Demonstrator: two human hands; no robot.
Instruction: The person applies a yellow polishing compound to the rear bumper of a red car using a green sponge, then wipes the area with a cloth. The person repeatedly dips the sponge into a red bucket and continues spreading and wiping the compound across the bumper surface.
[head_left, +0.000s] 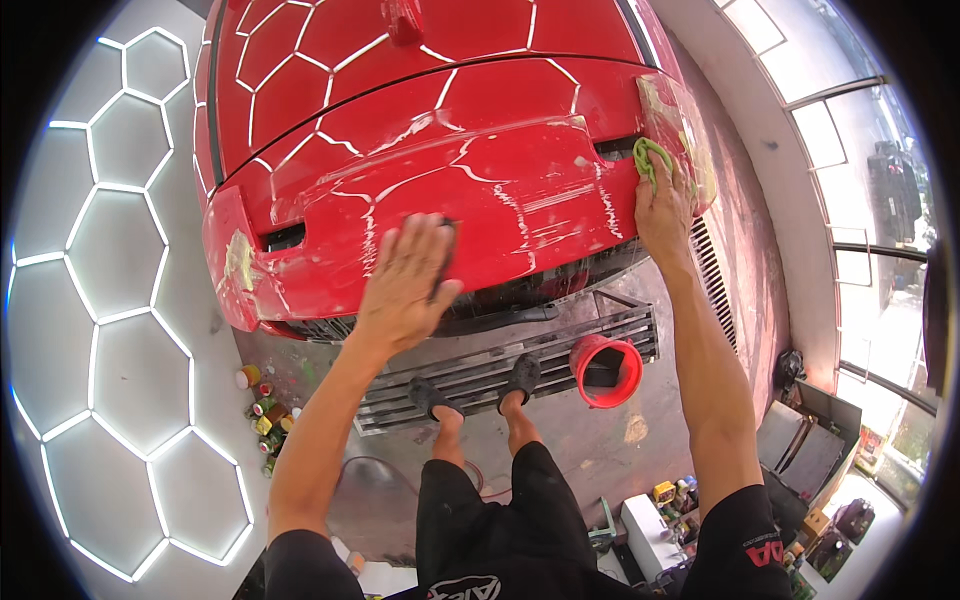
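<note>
A red rear roof spoiler (480, 202) spans the back of a red car, wet and streaked with whitish residue. My left hand (409, 281) lies nearly flat over its lower middle. A dark pad (448, 255) shows beside the fingers, mostly hidden under the palm; its exact kind is unclear. At the spoiler's right end, my right hand (666, 206) presses a bunched green cloth (651, 156) against the surface. Yellowish filler-like patches mark the right end (671, 112) and the left end (240, 259). Two slots (285, 237) open through the spoiler.
My feet in dark clogs stand on a slatted metal bench (480, 375). A red bucket (626, 386) sits on its right part, with dark pieces inside. Bottles and cans (266, 420) stand at left on the floor. A white box (649, 536) and supplies lie at lower right.
</note>
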